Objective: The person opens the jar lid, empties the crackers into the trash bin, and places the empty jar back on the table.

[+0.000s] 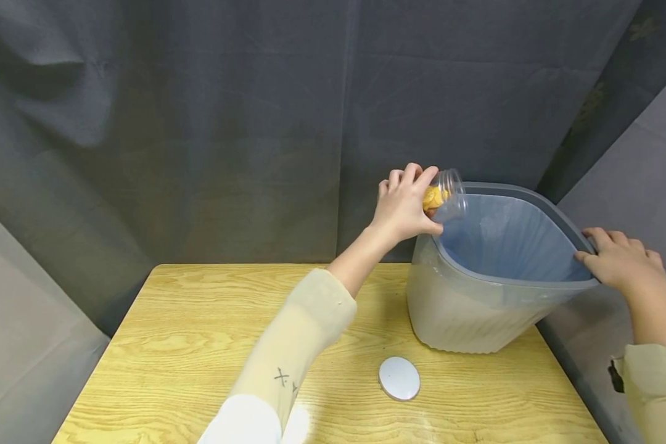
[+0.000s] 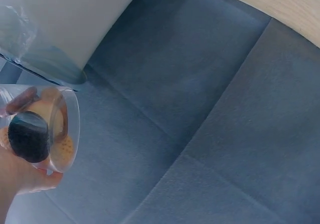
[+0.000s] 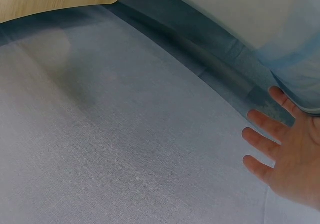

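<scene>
Nearest my head camera, the left sleeve [image 1: 288, 351] crosses the table [image 1: 161, 345], with a round white lid [image 1: 399, 377] lying flat just beside it and in front of the bin [image 1: 466, 314].

Left to right: my left hand [image 1: 402, 206] has its fingers [image 1: 416, 176] curled round a clear jar [image 1: 446, 194], tipped on its side with the open mouth over the near-left corner of the bin. Yellow biscuits [image 1: 431, 197] sit inside the jar; the left wrist view shows them [image 2: 57, 129] pressed against the jar's base, beside something dark I cannot identify. The bin, lined with a thin blue bag [image 1: 510, 240], stands tilted at the table's right edge. My right hand [image 1: 624, 262] rests on its far-right rim, fingers [image 3: 262, 139] straight and spread, steadying rather than clasping.

Risks, as I judge them:
- The jar mouth hangs close to the rim, so biscuits could strike it and fall onto the table or behind the bin.
- With the bin overhanging the edge and only flat fingers on it, a nudge could tip it off.
- The loose bag could slip inward.
</scene>
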Demonstrator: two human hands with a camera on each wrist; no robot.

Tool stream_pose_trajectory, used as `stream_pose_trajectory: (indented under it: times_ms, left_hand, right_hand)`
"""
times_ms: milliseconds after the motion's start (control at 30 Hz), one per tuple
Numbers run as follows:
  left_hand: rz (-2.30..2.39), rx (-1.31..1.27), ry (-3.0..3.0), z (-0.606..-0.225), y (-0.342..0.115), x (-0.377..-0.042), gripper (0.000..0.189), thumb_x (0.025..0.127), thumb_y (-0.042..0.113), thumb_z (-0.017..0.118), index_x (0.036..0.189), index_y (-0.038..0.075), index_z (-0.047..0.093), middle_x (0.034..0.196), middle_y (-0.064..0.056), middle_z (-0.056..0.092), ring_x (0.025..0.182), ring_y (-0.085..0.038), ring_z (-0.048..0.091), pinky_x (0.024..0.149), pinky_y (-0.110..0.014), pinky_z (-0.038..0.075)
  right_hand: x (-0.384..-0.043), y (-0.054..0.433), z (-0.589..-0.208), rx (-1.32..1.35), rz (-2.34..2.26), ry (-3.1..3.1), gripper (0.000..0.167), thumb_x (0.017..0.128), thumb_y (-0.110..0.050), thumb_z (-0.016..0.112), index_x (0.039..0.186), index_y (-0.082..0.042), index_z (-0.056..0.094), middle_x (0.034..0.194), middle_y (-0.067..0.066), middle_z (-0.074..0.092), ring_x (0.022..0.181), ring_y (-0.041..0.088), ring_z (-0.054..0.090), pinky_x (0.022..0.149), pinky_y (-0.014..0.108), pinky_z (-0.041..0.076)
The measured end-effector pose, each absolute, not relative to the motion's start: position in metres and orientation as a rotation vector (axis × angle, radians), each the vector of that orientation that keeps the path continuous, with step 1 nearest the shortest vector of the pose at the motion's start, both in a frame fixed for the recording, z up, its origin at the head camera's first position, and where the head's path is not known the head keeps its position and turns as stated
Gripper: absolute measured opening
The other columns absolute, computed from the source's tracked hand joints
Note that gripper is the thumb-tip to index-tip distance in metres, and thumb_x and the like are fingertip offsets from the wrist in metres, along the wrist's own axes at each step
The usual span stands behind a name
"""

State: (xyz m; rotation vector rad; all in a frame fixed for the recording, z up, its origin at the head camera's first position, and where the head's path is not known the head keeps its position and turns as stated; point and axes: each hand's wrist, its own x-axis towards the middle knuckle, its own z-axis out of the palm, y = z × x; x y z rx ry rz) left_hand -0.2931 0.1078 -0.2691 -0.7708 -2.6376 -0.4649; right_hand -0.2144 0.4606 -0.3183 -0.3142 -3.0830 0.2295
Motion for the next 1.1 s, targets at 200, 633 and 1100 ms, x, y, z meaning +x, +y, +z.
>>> stream_pose_trajectory:
  times_ms: [200, 633, 1100]
  left_hand:
    - [-0.383, -0.783, -2.658, -0.264, 0.115, -0.290, 0.086, 0.066, 0.053, 0.071, 0.138, 0.030, 0.030, 0.128, 0.006, 0.036, 0.117, -0.017, 0.031, 0.096, -0.033, 0.032]
    - [-0.230, -0.816, -2.683, -0.259, 0.126, -0.283, 0.087, 0.067, 0.054, 0.069, 0.140, 0.033, 0.027, 0.129, 0.007, 0.035, 0.116, -0.016, 0.031, 0.094, -0.032, 0.031]
    - [-0.045, -0.839, -2.683, -0.255, 0.136, -0.279, 0.086, 0.067, 0.053, 0.070, 0.138, 0.036, 0.025, 0.135, 0.008, 0.029, 0.118, -0.018, 0.030, 0.093, -0.035, 0.030]
  right_hand:
    - [-0.214, 0.461, -0.320, -0.326, 0.233, -3.079, 0.066, 0.096, -0.041, 0.033, 0.139, 0.004, 0.013, 0.131, 0.040, 0.013, 0.113, 0.059, 0.012, 0.092, 0.070, 0.011]
    - [-0.212, 0.457, -0.318, -0.321, 0.244, -3.075, 0.064, 0.096, -0.039, 0.034, 0.139, 0.004, 0.014, 0.131, 0.041, 0.014, 0.113, 0.059, 0.012, 0.092, 0.071, 0.011]
    - [-0.216, 0.462, -0.320, -0.329, 0.236, -3.076, 0.067, 0.096, -0.041, 0.033, 0.139, 0.005, 0.013, 0.130, 0.041, 0.014, 0.112, 0.060, 0.013, 0.091, 0.070, 0.012]
